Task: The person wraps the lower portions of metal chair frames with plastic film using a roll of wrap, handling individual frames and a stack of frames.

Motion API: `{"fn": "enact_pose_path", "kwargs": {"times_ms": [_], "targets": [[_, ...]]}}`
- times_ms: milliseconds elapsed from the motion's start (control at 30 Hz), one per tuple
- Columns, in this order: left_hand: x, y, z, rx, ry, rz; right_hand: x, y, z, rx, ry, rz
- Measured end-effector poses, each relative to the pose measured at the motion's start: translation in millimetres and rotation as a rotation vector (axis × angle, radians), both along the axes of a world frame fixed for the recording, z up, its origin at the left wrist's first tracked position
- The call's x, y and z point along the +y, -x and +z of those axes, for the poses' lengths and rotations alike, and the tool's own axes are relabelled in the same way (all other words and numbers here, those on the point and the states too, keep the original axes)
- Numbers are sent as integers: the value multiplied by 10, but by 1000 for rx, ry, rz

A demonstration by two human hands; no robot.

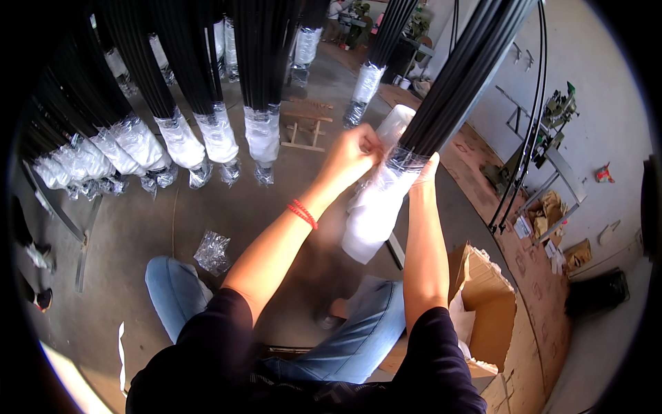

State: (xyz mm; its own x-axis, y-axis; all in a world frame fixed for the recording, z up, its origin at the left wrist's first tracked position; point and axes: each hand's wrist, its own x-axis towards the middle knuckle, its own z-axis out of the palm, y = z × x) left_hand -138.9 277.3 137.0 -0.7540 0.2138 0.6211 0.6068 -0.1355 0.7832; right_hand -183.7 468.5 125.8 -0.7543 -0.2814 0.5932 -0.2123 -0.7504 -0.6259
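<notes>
Overhead, the head view looks down past two bare forearms that rise from dark sleeves toward a bundle of black rods [460, 76], which slants from the upper right down to the middle of the picture. The lower end of this bundle is covered by a clear plastic bag [376, 210], whose milky loose end hangs below the rods above the person's knees.

The left hand [353, 157] is closed on the bag's upper edge, pinching the plastic against the left side of the bundle; a red bracelet [302, 214] circles that wrist. The right hand [426, 171] is pressed to the right side of the same wrapped end, fingers curled around the plastic, so both hands hold the bag where it meets the rods.

To the left, a row of other rod bundles [186, 76] hangs with ends already wrapped in clear plastic [219, 138], well apart from the hands. A crumpled piece of plastic [212, 252] lies on the concrete floor [124, 234] beside the left knee in blue jeans [176, 290]. An open cardboard box [489, 303] stands just beside the right elbow. A small wooden frame [303, 127] sits on the floor farther off.
</notes>
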Motion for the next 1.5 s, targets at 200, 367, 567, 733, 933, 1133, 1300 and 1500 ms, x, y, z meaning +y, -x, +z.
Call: {"fn": "enact_pose_path", "kwargs": {"times_ms": [200, 367, 567, 733, 933, 1133, 1300, 1500], "targets": [[41, 408, -117, 152, 49, -37, 60, 228, -17, -41, -94, -105], [-28, 493, -37, -141, -17, -494, -97, -665, 367, 83, -528, -944], [-118, 613, -23, -30, 140, -517, -1049, -1577, 1313, 1626, -1800, -1101], [20, 475, 12, -105, 108, -433, -1297, -1233, 1434, 1435, -2789, -643], [-41, 593, -69, -53, 129, -443, -1358, -944, 1545, 1257, -2866, -329], [302, 1107, -541, -274, -154, -688, -1374, -1017, 1555, 1131, -2846, -530], [282, 1175, -791, -482, -350, -849, -1233, -883, 1467, 1177, -2906, -399], [-277, 992, -1041, -303, -485, -921, -1208, -792, 1357, 1224, -2806, -601]]}}
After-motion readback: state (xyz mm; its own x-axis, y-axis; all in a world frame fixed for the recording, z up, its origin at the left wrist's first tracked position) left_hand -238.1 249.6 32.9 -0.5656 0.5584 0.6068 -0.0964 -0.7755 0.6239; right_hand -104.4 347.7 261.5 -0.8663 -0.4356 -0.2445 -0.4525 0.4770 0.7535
